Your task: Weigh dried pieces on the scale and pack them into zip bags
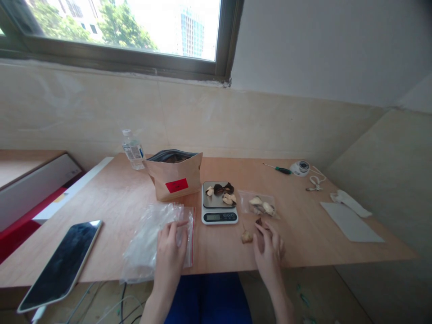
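A small digital scale [220, 217] stands in the middle of the table with several dark and pale dried pieces, like dried mushrooms [228, 199], on its steel plate. My left hand [171, 245] rests over a stack of clear zip bags [141, 245], thumb and index finger apart, nothing visible between them. To the right of the scale, my right hand [269, 247] pinches a dark brown dried mushroom piece [259, 221] at its fingertips. Beside it on the table lies a loose tan piece [246, 236]. Just beyond, a clear zip bag [245, 200] contains several pale dried pieces.
An open brown paper pouch [177, 177] with a red label stands behind the clear bags, near a water bottle [133, 150]. A tablet [62, 265] overhangs the front left edge. Further right are a screwdriver [282, 170], a small camera [299, 168] and white paper [351, 222].
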The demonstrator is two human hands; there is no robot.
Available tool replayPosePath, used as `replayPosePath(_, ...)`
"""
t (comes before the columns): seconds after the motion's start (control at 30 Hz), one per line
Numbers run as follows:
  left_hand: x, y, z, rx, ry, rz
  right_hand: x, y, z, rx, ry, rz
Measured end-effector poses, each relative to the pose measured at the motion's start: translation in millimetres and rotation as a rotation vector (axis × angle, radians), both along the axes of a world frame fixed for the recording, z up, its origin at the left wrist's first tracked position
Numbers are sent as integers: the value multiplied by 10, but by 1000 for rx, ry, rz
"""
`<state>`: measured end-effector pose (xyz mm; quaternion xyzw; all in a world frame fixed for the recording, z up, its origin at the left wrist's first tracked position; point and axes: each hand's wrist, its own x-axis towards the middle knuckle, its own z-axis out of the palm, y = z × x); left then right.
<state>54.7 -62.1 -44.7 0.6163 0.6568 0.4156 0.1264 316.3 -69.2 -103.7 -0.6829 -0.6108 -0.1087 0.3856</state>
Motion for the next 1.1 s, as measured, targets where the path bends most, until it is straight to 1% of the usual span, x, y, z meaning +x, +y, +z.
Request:
replayPosePath(0.1,-176,54,-123,-10,107,16,-63,-40,7,-16,-30,34)
replayPosePath(0.27,-274,54,-381,-137,279,-27,-31,-56,-97,-87,-51,203)
replayPosePath(0.33,-273,44,-422,-152,310,-25,-13,-55,-145,-107,-51,214)
replayPosePath(0.4,-274,45,-429,-149,321,-29,-13,-42,-146,-121,-41,204)
replayPosePath(0.47,-282,59,-422,-135,318,-42,-53,6,-72,-138,-16,209)
replayPosePath(0.53,-294,74,-418,-120,314,-43,-146,110,75,-149,30,236)
replayPosePath(0.63,-308,75,-421,-111,302,-43,-375,386,341,-125,97,294)
replayPosePath(0.7,-312,63,-419,-114,286,-57,-546,611,476,-96,99,324)
replayPosePath(0.77,-314,47,-414,-120,274,-68,-685,801,548,-92,69,313)
replayPosePath(0.83,-315,37,-409,-122,270,-71,-766,903,567,-96,44,282)
replayPosePath(0.93,-321,38,-412,-118,269,-72,-764,846,531,-65,80,267)
replayPosePath(1.03,-333,58,-422,-111,273,-85,-666,615,433,-50,175,274)
replayPosePath(1.1,-342,79,-425,-110,270,-96,-590,442,327,-59,240,273)
